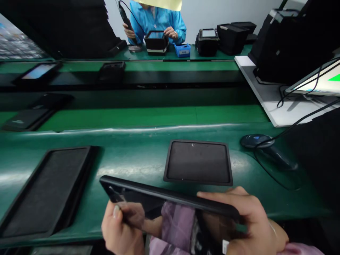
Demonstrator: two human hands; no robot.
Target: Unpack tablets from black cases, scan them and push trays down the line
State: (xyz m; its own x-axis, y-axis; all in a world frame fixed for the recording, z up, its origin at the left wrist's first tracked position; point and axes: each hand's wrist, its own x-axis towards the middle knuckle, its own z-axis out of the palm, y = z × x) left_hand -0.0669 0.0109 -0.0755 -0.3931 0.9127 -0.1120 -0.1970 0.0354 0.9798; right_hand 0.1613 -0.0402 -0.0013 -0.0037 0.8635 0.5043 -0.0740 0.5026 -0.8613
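Note:
I hold a black tablet [164,202] with a glossy dark screen low in front of me, tilted toward me. My left hand [120,228] grips its lower left edge with the thumb on the screen. My right hand [249,219] wraps over its top right edge, fingers closed on the rim. Just beyond the tablet, a small black foam tray [198,162] lies flat on the green bench [138,145].
A larger black tray [45,191] lies at the left. A black handheld scanner [261,145] with a cable rests at the right. Dark devices sit on the green conveyor [148,115] behind. Across it, a person in a blue coat [159,19] works on a black device.

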